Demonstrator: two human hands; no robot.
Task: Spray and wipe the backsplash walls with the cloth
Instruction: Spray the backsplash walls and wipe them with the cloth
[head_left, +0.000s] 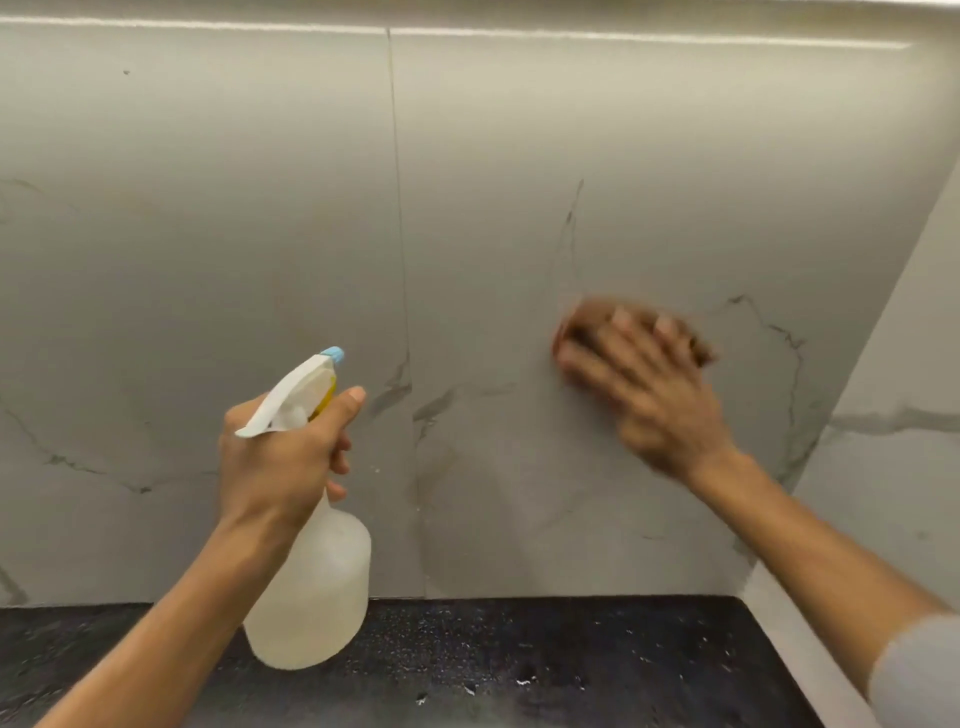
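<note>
Cloth (582, 314) flat on backsplash (208, 234) at 3 o'clock

Right grip (649, 395): fingers straight and spread, palm toward the wall, pressing the brownish cloth against the grey marble-look backsplash. No finger curls round the cloth. Hand and cloth are both motion-blurred. The cloth shows only above and left of the fingertips, so its fold cannot be told. Position: 3 o'clock of frame centre, on the panel right of the vertical seam (400, 260).

Left grip (280, 457): closed round the neck of a translucent white spray bottle (311, 587), with one digit raised alongside the white spray head. The blue nozzle tip (332, 355) points toward 1 o'clock. The bottle sits at 7 o'clock, well apart from the cloth. Its base hangs in front of the black speckled counter (519, 665); contact with the counter cannot be told.

Surroundings: a side wall (893, 415) at 4 o'clock meets the backsplash in a corner. A grey sleeve (914, 670) covers the right forearm at 5 o'clock. Pale specks lie on the counter at 6 o'clock. A light strip (467, 28) runs along the top at 12 o'clock.
</note>
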